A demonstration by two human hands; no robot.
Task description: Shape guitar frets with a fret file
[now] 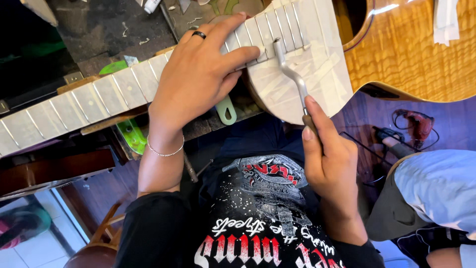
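An acoustic guitar lies flat in front of me, its neck (89, 101) covered in strips of pale masking tape between the frets. My left hand (198, 74), with a dark ring and a thin bracelet, presses down on the neck where it meets the body, fingers spread over the taped frets. My right hand (327, 159) grips the handle of a bent metal fret file (290, 74), whose tip rests on a fret near the body joint. The glossy amber guitar body (406, 54) has tape over its upper edge.
A green clamp (130, 134) and wooden supports sit under the neck on a dark workbench (99, 30). A red power drill (419, 124) with cable lies on the floor at right. Another person's leg in pale shorts (436, 183) is at the right.
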